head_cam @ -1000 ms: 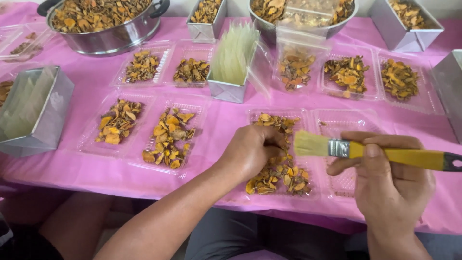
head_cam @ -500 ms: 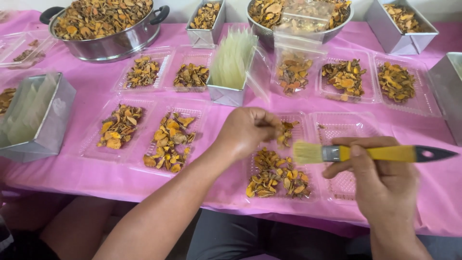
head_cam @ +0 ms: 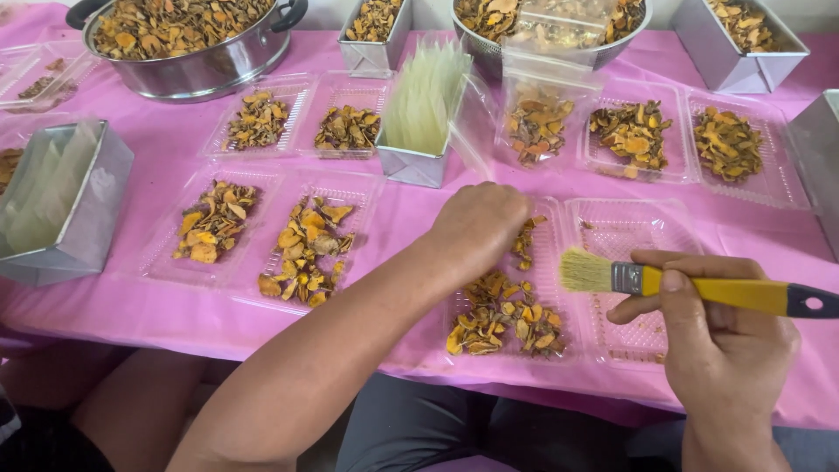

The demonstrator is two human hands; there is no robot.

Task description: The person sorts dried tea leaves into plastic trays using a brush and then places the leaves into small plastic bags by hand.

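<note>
My left hand (head_cam: 476,229) rests knuckles-up over a clear plastic tray (head_cam: 548,223) holding orange-brown dried slices (head_cam: 505,316); its fingers are curled and hidden, so I cannot see whether they pinch a slice. My right hand (head_cam: 721,350) grips a yellow-handled paintbrush (head_cam: 699,287) held level, its pale bristles pointing left over the edge of an almost bare clear tray (head_cam: 625,232).
Several filled clear trays (head_cam: 301,253) lie on the pink tablecloth (head_cam: 157,170). A big metal pot (head_cam: 188,39), metal tins (head_cam: 371,35) of slices, a tin of pale bags (head_cam: 424,105) and a metal box (head_cam: 61,205) at left stand around them.
My left hand slid up the tray of slices toward its far end. My right hand and the brush shifted slightly right and the bristles dropped a little.
</note>
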